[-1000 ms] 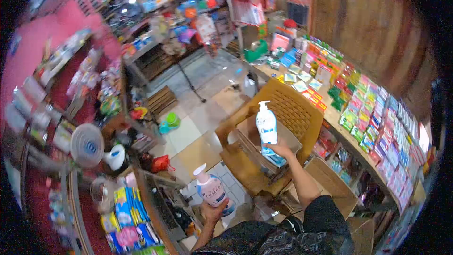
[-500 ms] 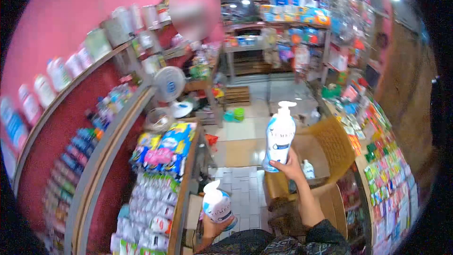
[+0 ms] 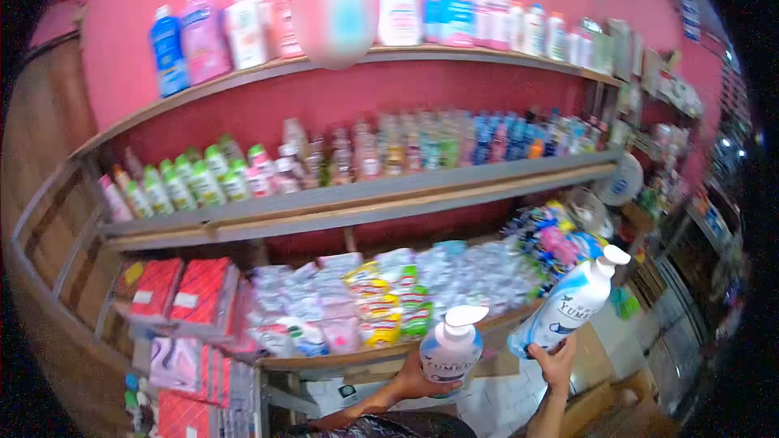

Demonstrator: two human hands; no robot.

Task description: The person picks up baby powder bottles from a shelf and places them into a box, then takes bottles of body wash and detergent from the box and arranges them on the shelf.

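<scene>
My left hand (image 3: pixel 414 380) is wrapped around a white and blue pump bottle (image 3: pixel 451 350), held upright low in the view. A second, matching pump bottle (image 3: pixel 566 307) is in my right hand (image 3: pixel 557 363), gripped near its base and tilted with its pump to the upper right. Both labels face me, and the lettering begins "YUM". The two bottles are apart, in front of the low counter with packaged goods (image 3: pixel 479 272).
A top shelf (image 3: pixel 503 55) along the pink wall carries lotion and pump bottles. Below it, another shelf (image 3: pixel 365 195) holds rows of small bottles. Red boxes (image 3: pixel 199 292) are stacked at the left. A cardboard box (image 3: pixel 600 405) stands on the tiled floor (image 3: pixel 503 401) at lower right.
My view has swung left from the aisle to the wall shelves. Both hands have come round with their bottles, and the right-hand bottle has gone from nearly upright to tilted.
</scene>
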